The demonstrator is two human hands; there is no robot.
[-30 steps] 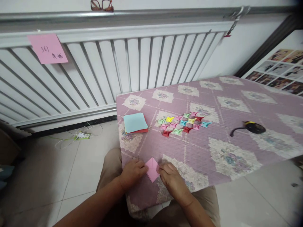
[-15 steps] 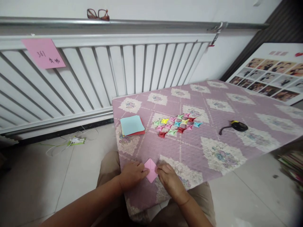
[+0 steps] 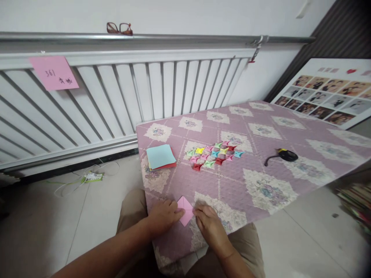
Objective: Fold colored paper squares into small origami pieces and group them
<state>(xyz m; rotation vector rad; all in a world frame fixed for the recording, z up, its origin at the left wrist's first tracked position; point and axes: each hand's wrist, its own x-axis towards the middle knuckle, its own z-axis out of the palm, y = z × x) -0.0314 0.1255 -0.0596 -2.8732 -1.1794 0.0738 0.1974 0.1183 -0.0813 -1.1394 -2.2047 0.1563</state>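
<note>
A pink folded paper [image 3: 186, 211] lies as a diamond near the front edge of the table, with crease lines on it. My left hand [image 3: 164, 216] rests at its left side, fingers together and pressing on the paper. At the right corner, my right hand [image 3: 209, 222] has its fingers pinched on the paper's edge. Farther back is a stack of square paper with a light blue sheet [image 3: 161, 156] on top. To its right several small folded paper pieces [image 3: 215, 154] in many colours sit in rows.
The table [image 3: 232, 185] has a purple patterned cloth. A black and yellow tape measure [image 3: 288, 155] lies at the right. Behind stand a white radiator [image 3: 168, 88] and a photo board [image 3: 327, 90]. A power strip [image 3: 94, 177] is on the floor at left.
The head view has shifted slightly, so the background sits a little lower. My right hand's fingers are closed more tightly at the paper's right corner. The pink paper stays in place.
</note>
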